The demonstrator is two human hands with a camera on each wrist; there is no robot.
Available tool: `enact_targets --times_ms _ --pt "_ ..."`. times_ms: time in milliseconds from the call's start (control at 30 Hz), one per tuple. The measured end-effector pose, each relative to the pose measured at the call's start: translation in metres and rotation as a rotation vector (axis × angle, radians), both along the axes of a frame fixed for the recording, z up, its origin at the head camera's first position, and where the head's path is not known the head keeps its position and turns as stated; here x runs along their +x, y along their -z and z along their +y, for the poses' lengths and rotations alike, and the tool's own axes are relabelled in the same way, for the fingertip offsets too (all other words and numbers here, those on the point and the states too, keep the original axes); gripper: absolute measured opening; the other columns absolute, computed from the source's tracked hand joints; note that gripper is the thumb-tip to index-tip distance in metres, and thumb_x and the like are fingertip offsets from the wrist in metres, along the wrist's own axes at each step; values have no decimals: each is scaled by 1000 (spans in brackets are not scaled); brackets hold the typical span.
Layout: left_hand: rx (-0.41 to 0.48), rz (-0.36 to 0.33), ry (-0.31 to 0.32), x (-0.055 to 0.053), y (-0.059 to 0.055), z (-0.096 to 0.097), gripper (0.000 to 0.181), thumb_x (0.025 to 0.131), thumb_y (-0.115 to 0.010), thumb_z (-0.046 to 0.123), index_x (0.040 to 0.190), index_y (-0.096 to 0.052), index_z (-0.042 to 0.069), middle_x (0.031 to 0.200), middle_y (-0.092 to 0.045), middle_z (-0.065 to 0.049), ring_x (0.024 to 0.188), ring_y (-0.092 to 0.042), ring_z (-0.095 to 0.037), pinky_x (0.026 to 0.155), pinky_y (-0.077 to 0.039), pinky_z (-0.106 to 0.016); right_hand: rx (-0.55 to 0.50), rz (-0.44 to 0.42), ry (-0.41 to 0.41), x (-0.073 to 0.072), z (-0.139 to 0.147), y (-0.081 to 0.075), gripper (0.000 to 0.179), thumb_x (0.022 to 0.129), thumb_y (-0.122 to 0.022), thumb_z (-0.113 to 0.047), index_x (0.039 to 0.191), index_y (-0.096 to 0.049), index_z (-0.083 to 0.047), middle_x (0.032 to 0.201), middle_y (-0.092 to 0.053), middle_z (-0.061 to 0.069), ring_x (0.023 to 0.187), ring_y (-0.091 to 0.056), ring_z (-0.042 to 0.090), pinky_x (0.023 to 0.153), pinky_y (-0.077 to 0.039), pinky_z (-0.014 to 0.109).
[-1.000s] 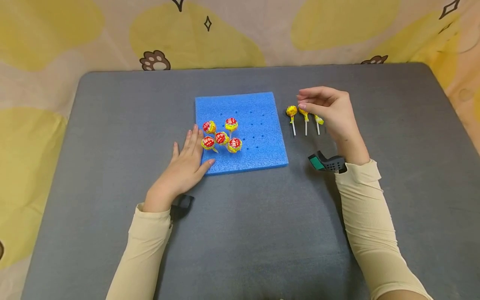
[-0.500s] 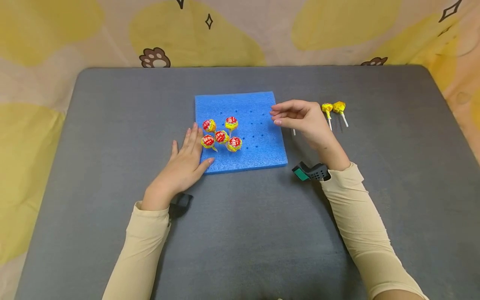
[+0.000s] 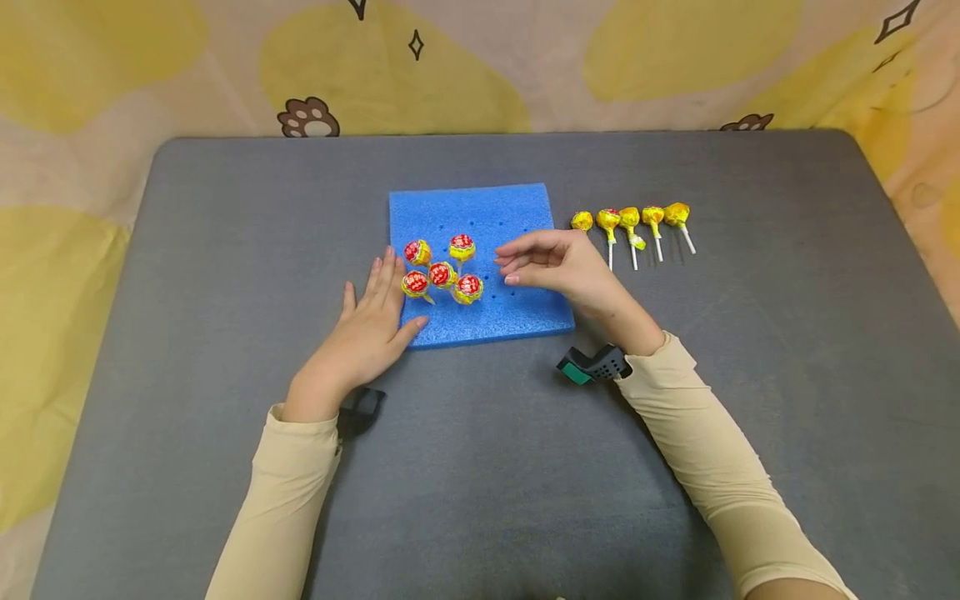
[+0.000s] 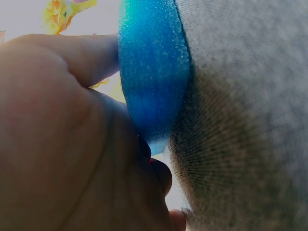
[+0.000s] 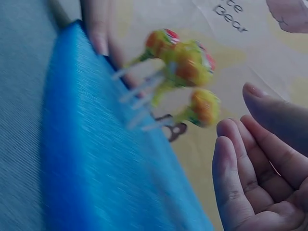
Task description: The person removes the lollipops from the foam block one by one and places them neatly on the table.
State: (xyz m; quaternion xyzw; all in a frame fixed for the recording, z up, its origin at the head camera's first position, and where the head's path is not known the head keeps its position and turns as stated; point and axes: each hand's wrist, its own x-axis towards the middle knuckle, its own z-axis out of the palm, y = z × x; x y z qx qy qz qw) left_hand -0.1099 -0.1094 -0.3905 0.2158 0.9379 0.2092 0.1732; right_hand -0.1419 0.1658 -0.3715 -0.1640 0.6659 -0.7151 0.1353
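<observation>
A blue foam board (image 3: 532, 310) dotted with small holes lies on the table. Several lollipops (image 3: 468, 287) in yellow and red wrappers stand in its left half, sticks down, as the right wrist view also shows. My left hand (image 3: 363, 333) rests at the board's left edge with straight fingers, its thumb over the front left corner; the left wrist view shows the thumb against the blue foam (image 4: 154, 72). Over the board's right half hovers my right hand (image 3: 558, 265), fingers loosely bent and thumb apart (image 5: 279, 115). Nothing is between them.
To the right of the board, several more wrapped lollipops (image 3: 630, 218) lie in a row on the grey table (image 3: 480, 467), sticks toward me. A patterned cloth (image 3: 465, 67) hangs behind the table's far edge.
My right hand has moved left and toward me, from above the loose lollipops to over the board. My left hand has stayed at the board's edge. The standing lollipops look unchanged.
</observation>
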Motion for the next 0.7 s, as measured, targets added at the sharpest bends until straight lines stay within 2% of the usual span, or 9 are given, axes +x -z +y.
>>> enact_targets --times_ms 100,333,533,700 --pt "-3 5 -4 0 1 0 79 100 -40 39 149 10 2 154 21 -10 141 16 -28 107 8 -61 12 -15 -24 2 -7 4 30 78 -64 16 108 -59 19 101 -64 30 85 -68 22 77 -54 33" --pt "-2 3 -6 0 1 0 78 100 -38 39 149 10 2 154 21 -10 141 16 -28 106 8 -61 23 -40 -56 8 -18 10 31 79 -64 15 109 -58 20 96 -69 11 84 -67 18 76 -54 32" --pt "-3 1 -9 0 0 0 79 99 -40 39 149 10 2 154 21 -10 141 16 -28 106 8 -61 67 -30 -63 9 -22 14 31 80 -67 11 110 -60 15 94 -69 10 83 -65 18 76 -54 31" --pt "-4 -6 -13 -1 -1 0 81 98 -42 40 149 9 3 155 20 -10 141 16 -27 106 8 -61 62 -30 -56 9 -23 16 32 79 -68 11 110 -61 15 94 -69 10 83 -65 19 76 -54 31"
